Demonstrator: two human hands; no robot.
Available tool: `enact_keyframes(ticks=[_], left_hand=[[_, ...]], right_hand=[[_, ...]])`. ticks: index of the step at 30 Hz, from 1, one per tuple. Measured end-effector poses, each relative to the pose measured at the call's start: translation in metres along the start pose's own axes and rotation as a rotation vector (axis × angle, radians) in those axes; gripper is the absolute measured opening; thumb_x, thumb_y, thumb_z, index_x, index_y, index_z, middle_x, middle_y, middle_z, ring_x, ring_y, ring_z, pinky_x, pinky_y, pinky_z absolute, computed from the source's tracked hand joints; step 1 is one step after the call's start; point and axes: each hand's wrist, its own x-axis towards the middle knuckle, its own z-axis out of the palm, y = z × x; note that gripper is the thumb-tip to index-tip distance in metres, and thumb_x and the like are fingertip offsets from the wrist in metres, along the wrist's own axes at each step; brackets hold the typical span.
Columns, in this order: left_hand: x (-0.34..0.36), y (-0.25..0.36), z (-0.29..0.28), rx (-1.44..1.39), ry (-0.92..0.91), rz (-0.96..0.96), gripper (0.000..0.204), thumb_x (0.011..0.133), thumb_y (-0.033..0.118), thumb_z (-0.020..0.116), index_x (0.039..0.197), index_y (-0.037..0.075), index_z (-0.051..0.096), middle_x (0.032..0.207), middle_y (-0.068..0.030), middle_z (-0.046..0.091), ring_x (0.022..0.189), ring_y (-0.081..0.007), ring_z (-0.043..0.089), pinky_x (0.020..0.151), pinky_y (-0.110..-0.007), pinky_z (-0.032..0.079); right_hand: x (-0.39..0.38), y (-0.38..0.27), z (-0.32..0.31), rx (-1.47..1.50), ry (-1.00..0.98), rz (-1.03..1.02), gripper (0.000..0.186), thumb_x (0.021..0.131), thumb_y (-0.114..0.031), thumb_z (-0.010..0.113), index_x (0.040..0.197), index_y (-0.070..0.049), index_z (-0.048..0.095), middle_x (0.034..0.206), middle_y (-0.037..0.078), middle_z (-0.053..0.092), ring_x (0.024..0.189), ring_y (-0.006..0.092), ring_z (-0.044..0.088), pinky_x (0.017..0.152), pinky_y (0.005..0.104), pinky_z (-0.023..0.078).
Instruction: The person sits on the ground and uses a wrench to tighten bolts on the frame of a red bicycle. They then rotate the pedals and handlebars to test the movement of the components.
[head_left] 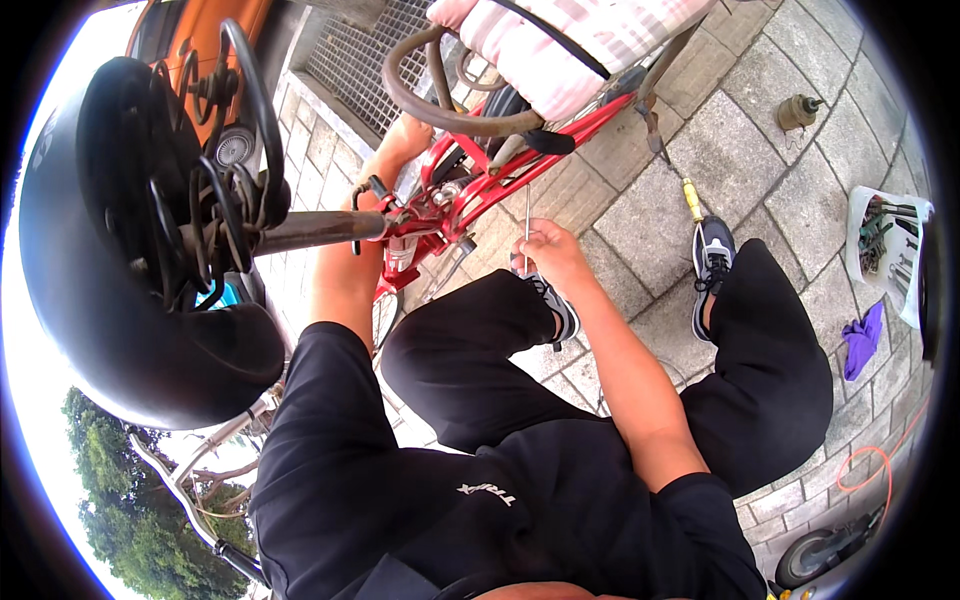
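Note:
A red bicycle (590, 128) stands in front of me, its large black saddle (70, 260) filling the left of the view on a rusty seat post (325, 230). My left arm passes behind the seat post. At the far side of the red frame is my left hand (405, 138), its fingers mostly hidden by the frame and rear rack. Nearer to me, beside the frame, my right hand (550, 252) is closed in a pinch on a thin metal rod (528, 205), which points up toward the frame. A pink plaid cushion (590, 45) is on the rack.
A yellow-handled tool (692, 200) lies by my right shoe (713, 255). Farther right are a small brownish metal container (797, 112), a white plastic bag of tools (858, 220) and a purple cloth (862, 342). A drain grate (362, 65) and an orange car (240, 25) are beyond the bicycle.

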Motion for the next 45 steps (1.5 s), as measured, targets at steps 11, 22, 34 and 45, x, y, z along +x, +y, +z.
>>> enact_keyframes(ticks=[11, 22, 34, 45], left_hand=[[0.025, 0.105, -0.058, 0.357, -0.742, -0.829, 0.036, 0.092, 0.011, 0.044, 0.120, 0.001, 0.063, 0.097, -0.0205, 0.072, 0.076, -0.0296, 0.073, 0.069, -0.042, 0.058], [0.008, 0.005, 0.006, -0.058, 0.080, 0.017, 0.025, 0.097, 0.017, 0.047, 0.105, 0.000, 0.063, 0.094, -0.0219, 0.067, 0.092, -0.0388, 0.066, 0.082, -0.047, 0.051], [0.016, 0.049, -0.005, -1.092, 0.067, -0.547, 0.021, 0.100, 0.017, 0.053, 0.092, 0.001, 0.063, 0.083, -0.0091, 0.064, 0.076, -0.0209, 0.062, 0.067, -0.037, 0.050], [0.028, 0.030, 0.011, -0.509, 0.053, -0.284, 0.019, 0.097, 0.015, 0.053, 0.092, 0.002, 0.065, 0.078, -0.0107, 0.064, 0.070, -0.0227, 0.063, 0.058, -0.035, 0.051]], right_hand=[[-0.008, -0.013, 0.015, -0.307, 0.066, -0.057, 0.025, 0.094, -0.020, 0.059, 0.098, 0.003, 0.067, 0.080, 0.009, 0.069, 0.068, 0.0154, 0.065, 0.063, 0.0314, 0.051], [-0.003, -0.002, 0.027, -0.018, -0.046, 0.092, 0.019, 0.099, -0.017, 0.052, 0.100, 0.002, 0.058, 0.088, 0.016, 0.065, 0.063, 0.0204, 0.066, 0.055, 0.0338, 0.056], [0.013, 0.008, 0.069, 0.217, -0.059, 0.153, 0.020, 0.102, -0.020, 0.053, 0.101, -0.001, 0.058, 0.091, 0.012, 0.066, 0.071, 0.0219, 0.068, 0.065, 0.0364, 0.060], [0.020, 0.017, 0.064, 0.164, -0.020, 0.083, 0.021, 0.102, -0.021, 0.053, 0.104, -0.001, 0.060, 0.091, 0.011, 0.066, 0.071, 0.0200, 0.068, 0.065, 0.0346, 0.059]])
